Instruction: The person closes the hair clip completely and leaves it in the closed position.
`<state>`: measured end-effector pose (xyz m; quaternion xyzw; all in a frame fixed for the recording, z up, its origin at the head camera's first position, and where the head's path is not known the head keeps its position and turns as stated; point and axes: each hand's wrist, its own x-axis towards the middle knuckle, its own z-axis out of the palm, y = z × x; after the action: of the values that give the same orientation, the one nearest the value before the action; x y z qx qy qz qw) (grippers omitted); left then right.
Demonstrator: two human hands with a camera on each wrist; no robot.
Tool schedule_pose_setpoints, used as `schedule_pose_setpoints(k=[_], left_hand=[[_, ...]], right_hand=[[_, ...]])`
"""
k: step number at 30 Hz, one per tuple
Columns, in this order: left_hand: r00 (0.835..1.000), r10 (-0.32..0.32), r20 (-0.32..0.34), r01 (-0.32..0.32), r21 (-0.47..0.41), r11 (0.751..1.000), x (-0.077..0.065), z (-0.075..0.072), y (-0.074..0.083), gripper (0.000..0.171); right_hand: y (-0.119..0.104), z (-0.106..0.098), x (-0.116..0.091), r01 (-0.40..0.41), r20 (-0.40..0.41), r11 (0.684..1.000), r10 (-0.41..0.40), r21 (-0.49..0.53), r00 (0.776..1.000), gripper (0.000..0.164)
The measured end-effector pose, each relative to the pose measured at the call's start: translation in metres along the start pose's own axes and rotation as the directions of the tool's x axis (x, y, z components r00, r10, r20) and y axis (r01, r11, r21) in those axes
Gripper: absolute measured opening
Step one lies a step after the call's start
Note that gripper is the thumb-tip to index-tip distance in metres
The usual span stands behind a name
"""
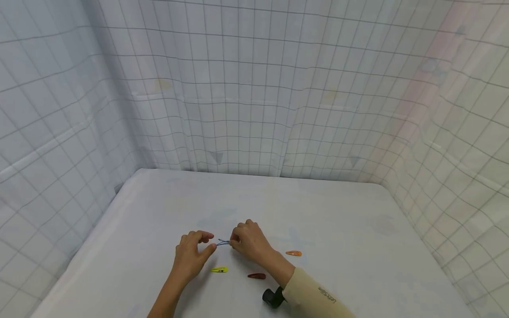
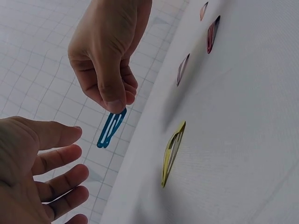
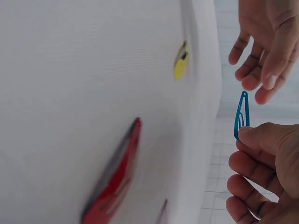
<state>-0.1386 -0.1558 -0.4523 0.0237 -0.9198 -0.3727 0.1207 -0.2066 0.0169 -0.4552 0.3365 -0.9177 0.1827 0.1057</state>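
A blue snap hair clip (image 1: 224, 242) is pinched at its wide end between the thumb and fingers of my right hand (image 1: 250, 240), above the table. In the right wrist view the clip (image 3: 242, 114) points its narrow end toward my left hand (image 3: 269, 51). That left hand has its fingers spread and loosely bent, with a small gap to the clip in the left wrist view. Below the hands a yellow hair clip (image 1: 219, 269) and a dark red hair clip (image 1: 256, 276) lie on the table.
An orange hair clip (image 1: 294, 253) lies right of my right forearm. A pale purple clip (image 2: 182, 70) shows in the left wrist view. A black object (image 1: 273, 298) sits by the right sleeve. White cloth covers the table (image 1: 338, 212); checked curtains (image 1: 238, 88) surround it.
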Motion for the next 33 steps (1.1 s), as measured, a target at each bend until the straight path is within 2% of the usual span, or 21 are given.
schedule_pose_setpoints(k=[11, 27, 33], left_hand=[[0.998, 0.048, 0.041, -0.050, 0.047, 0.998, 0.004, -0.002, 0.001, 0.033], [0.997, 0.073, 0.003, -0.073, 0.030, 0.997, 0.004, -0.005, 0.009, 0.020], [0.995, 0.097, -0.039, -0.095, 0.030, 0.995, 0.004, -0.006, 0.010, 0.017]], right_hand=[[-0.012, -0.021, 0.001, 0.072, -0.025, 0.997, -0.072, -0.023, 0.997, 0.007], [-0.014, -0.030, -0.001, 0.098, -0.080, 0.994, -0.101, -0.038, 0.992, 0.007], [-0.015, -0.032, -0.001, 0.100, -0.082, 0.994, -0.103, -0.031, 0.991, 0.008]])
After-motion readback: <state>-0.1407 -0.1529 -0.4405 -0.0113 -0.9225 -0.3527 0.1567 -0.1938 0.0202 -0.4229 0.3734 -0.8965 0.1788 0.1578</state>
